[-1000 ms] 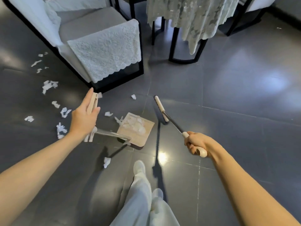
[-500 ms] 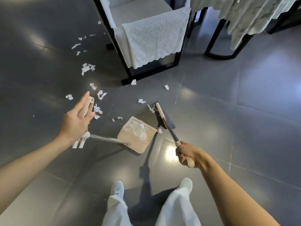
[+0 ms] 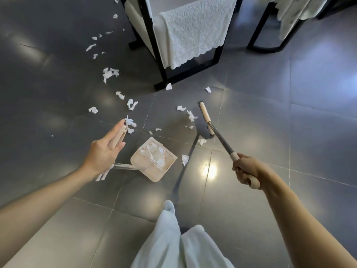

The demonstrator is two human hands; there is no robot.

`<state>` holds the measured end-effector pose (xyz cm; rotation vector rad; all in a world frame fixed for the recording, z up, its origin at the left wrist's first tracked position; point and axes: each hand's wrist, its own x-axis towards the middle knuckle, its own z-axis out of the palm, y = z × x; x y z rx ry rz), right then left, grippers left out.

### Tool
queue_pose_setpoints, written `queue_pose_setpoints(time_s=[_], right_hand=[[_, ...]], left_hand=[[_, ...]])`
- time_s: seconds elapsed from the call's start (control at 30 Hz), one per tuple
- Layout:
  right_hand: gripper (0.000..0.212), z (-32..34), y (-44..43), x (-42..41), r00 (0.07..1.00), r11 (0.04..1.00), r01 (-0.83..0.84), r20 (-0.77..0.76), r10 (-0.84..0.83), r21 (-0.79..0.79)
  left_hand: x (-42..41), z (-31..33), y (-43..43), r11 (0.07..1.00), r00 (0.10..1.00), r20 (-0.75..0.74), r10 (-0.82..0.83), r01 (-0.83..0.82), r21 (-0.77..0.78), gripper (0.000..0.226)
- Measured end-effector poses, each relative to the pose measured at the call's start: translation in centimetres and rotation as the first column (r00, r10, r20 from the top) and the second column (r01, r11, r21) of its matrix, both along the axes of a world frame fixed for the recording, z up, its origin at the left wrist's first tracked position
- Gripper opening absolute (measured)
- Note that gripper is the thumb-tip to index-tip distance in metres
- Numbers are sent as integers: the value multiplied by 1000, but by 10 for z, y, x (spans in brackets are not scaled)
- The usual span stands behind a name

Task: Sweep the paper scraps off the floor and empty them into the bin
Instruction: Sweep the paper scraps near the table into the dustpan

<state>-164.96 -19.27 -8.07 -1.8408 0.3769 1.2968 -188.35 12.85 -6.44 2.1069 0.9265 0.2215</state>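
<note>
From where I stood, the person's right hand (image 3: 245, 171) was clenched round the pale grip at the end of the broom (image 3: 224, 144), whose head (image 3: 205, 118) rested on the dark floor (image 3: 270, 132). The left hand (image 3: 105, 149) lay with straight fingers against the top of the upright handle of the dustpan (image 3: 152, 174), steadying it without wrapping it. Some paper scraps (image 3: 154, 153) were already in the pan. Many more (image 3: 110, 73) lay strewn across the tiles to the left, towards the chair (image 3: 193, 35), with a few just beside the broom head. The scraps looked feather-light and crumpled (a hard stroke would likely scatter them), so short, gentle pulls seemed wise. The pan looked like light plastic and would tip easily, so it is best gripped high on its handle before carrying. No bin was in sight.
</note>
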Motion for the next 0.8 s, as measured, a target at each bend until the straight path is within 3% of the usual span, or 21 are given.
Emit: queue_pose_setpoints(time_s=[0.13,0.4,0.53,0.63,0.8], right_hand=[[32,-12,-25,-15,987,987,-120,96,130,-105],[22,-32,-36,-58,945,937,-322,21,327,-135],[38,-18,-16,-90,941,934,-339,-34,337,-111],[54,-3,-6,-102,960,979,-204,-198,199,-5],[38,29,14,-76,950,981,-190,-246,193,36]], left_hand=[[-12,-13,-7,999,999,6,-47,47,15,78],[7,-34,-20,1000,1000,-8,-17,17,9,67],[26,-36,-23,999,999,11,-32,32,-20,63],[40,-37,-18,999,999,35,-35,35,-11,62],[53,-41,0,999,999,26,-39,39,3,63]])
